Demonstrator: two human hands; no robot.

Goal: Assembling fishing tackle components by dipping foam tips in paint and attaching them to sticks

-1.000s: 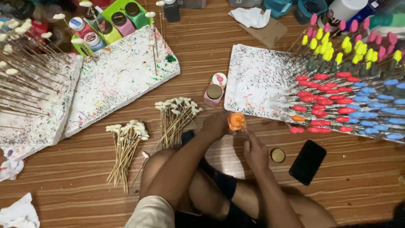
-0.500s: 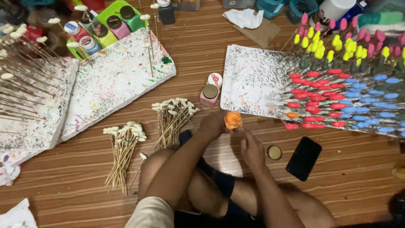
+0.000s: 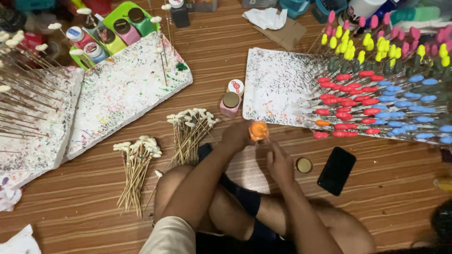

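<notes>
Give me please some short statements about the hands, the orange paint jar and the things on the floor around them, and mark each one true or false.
1. The left hand holds the orange paint jar. True.
2. The black phone lies on the white foam board. False: it lies on the wooden floor, beside the gold lid.
3. The right hand is close under the jar. True.
4. The two bundles of white-tipped sticks stand upright in foam. False: they lie flat on the floor.
5. The pink bottle stands open. False: it has its cap on.
</notes>
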